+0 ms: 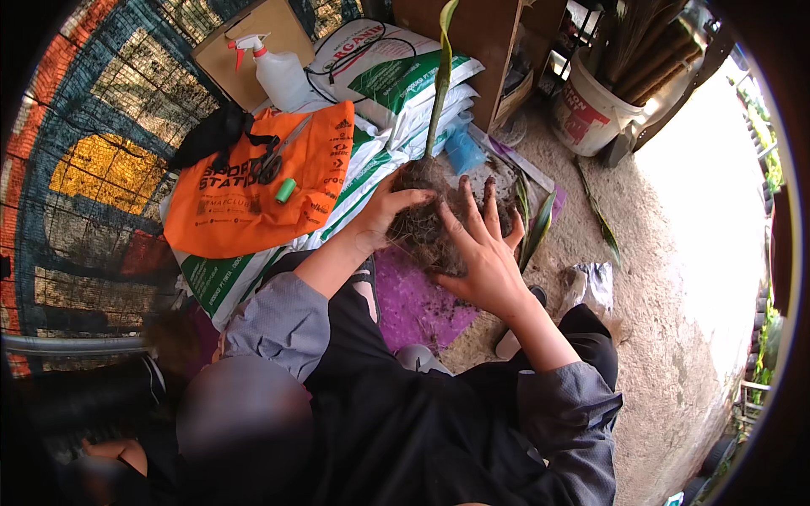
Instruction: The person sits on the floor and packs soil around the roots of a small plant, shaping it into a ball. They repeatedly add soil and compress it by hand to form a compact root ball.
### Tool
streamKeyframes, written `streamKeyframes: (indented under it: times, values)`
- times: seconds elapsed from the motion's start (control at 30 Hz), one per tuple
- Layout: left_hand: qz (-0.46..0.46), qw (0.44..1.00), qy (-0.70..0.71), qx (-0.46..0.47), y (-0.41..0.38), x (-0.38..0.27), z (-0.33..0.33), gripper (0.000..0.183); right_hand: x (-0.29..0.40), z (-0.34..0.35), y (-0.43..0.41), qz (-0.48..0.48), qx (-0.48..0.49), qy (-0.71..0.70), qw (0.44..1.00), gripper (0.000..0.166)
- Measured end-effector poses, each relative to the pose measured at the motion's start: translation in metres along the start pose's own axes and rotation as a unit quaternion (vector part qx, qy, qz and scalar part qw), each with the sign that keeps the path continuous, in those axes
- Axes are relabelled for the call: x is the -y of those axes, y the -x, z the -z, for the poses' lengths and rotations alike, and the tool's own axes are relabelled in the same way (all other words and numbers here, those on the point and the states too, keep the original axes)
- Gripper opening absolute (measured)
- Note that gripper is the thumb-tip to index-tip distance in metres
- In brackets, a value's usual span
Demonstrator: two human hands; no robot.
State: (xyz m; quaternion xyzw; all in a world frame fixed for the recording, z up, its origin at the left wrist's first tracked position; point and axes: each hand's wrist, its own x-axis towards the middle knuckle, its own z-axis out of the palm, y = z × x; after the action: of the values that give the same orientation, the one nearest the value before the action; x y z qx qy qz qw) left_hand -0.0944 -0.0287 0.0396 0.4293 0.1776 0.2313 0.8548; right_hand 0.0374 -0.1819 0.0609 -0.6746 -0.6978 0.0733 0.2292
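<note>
My left hand [387,212] grips a matted, soil-covered root ball [421,231] from its left side, thumb across the front. From the top of the ball rises one long, narrow green leaf with yellowish edges [443,76], like a snake plant's. My right hand [484,253] is spread wide at the ball's right side, its fingertips dark with soil. Whether those fingers touch the roots is hard to tell. Beneath both hands lies a purple sheet [421,303] strewn with crumbs of soil. Cut-looking striped leaves [541,224] rest just beyond my right fingers.
Stacked fertilizer sacks [405,69] stand ahead. An orange bag [266,221] on them carries scissors [275,158] and a green roll [286,190]; a spray bottle [281,76] is behind. A blue plastic bag [465,150], bucket [588,107], loose leaf [600,218] and silvery packet [588,288] are rightward. Someone's arm [117,452] shows lower left.
</note>
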Motion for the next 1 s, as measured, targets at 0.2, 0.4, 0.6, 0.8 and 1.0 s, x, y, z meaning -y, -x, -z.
streamKeyframes:
  times: [0.2,0.4,0.6,0.8,1.0]
  values:
    - [-0.022,0.997,-0.069,-0.010,0.000,0.001,0.006,0.042,-0.006,0.016,-0.004,-0.019,-0.034,-0.014,0.999,0.085]
    - [-0.028,0.999,-0.037,-0.008,0.000,0.013,0.012,0.037,0.001,0.005,-0.001,-0.023,-0.013,0.009,1.000,0.090]
    - [-0.046,0.997,0.019,-0.058,-0.007,0.007,0.005,0.024,0.003,0.008,-0.017,-0.011,-0.044,0.087,0.995,0.084]
    - [-0.031,0.986,0.129,-0.100,-0.017,0.003,0.021,0.021,0.023,-0.015,-0.026,0.042,-0.072,0.076,0.994,0.086]
    - [-0.041,0.979,0.172,-0.103,-0.012,0.002,0.020,0.022,0.019,-0.041,-0.026,0.110,-0.164,0.012,0.980,0.083]
